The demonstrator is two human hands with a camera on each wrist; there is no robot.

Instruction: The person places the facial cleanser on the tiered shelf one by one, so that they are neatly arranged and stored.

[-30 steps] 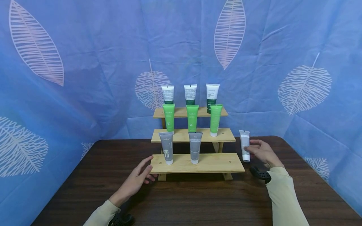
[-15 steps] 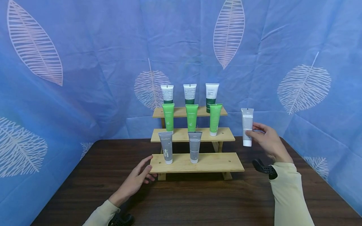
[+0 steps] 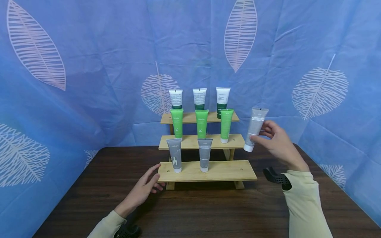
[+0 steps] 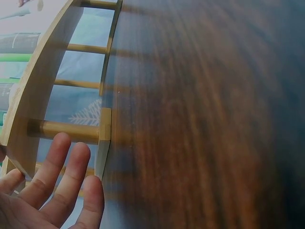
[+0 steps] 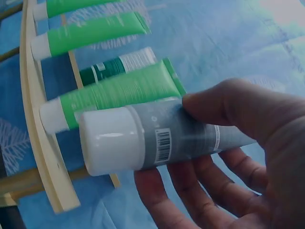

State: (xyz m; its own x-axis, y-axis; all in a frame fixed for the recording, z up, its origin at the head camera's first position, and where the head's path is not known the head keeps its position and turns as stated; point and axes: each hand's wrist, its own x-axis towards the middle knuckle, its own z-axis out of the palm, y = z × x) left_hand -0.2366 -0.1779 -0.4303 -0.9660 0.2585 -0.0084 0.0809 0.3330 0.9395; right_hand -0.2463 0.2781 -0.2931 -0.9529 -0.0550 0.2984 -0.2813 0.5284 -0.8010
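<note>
A grey squeeze tube (image 3: pixel 256 127) with a white cap is held in the air by my right hand (image 3: pixel 278 142), to the right of a three-step wooden display stand (image 3: pixel 226 170). It leans, cap down and to the left. In the right wrist view, thumb and fingers grip the tube (image 5: pixel 171 131) from opposite sides. My left hand (image 3: pixel 143 188) touches the left end of the lowest shelf. Its fingers (image 4: pixel 69 186) extend loosely beside that end in the left wrist view. Two grey tubes, one left (image 3: pixel 175 155) and one centre (image 3: pixel 205 155), stand upright on the lowest shelf.
Green tubes (image 3: pixel 202 124) stand on the middle shelf. White and dark green tubes (image 3: pixel 222 99) stand on the top shelf. The stand rests on a dark wooden table (image 3: pixel 208 211), with a blue leaf-patterned cloth (image 3: pixel 119 99) behind it.
My right hand has lifted the grey tube from beside the stand, then tilted it with the cap swinging left toward the shelves. My left hand stays at the shelf end.
</note>
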